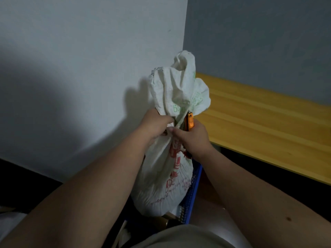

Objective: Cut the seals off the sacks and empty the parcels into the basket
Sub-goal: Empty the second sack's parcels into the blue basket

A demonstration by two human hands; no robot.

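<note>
Sack [172,178]: white woven, red print on lower body, green print nr gathered top. Cutter [190,121]: orange w/ black. Basket [194,183]: blue mesh. Counter [265,120]: yellow wood grain. Wall [71,68]: pale grey-white.

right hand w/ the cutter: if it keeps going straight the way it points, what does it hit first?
The right hand holds the orange cutter tip-up at the sack neck. Straight on, it likely meets the gathered sack top just above; depth is unclear.
</note>
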